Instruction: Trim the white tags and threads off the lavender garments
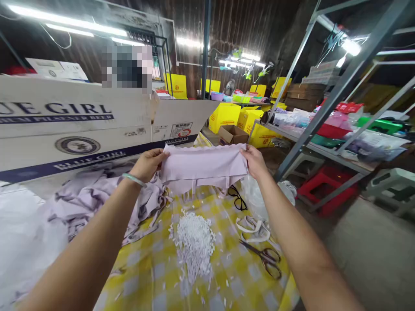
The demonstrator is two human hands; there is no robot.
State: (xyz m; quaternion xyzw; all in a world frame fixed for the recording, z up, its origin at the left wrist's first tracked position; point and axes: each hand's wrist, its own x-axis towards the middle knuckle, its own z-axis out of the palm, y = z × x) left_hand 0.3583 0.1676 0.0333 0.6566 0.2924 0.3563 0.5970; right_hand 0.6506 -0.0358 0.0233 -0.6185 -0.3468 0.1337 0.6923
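Note:
Stretched flat between my two hands is a pale lilac garment piece (204, 162), with a wavy upper edge and narrow straps hanging below. My left hand (149, 163), a pale green bangle on its wrist, pinches one end. The other end is gripped by my right hand (254, 160). Below the cloth, a pile of small white pieces (194, 244) lies on the yellow checked tablecloth (142, 272). Scissors (264, 257) rest at the right with their blades apart. More lilac garments (97, 196) are heaped beside my left forearm.
A large printed cardboard box (81, 125) stands at the left and back. Black eyeglasses (238, 199), loose pale straps (254, 229) and a clear plastic bag (256, 196) lie near my right arm. Past the table's right side are a metal rack (324, 149) and a red stool (327, 185).

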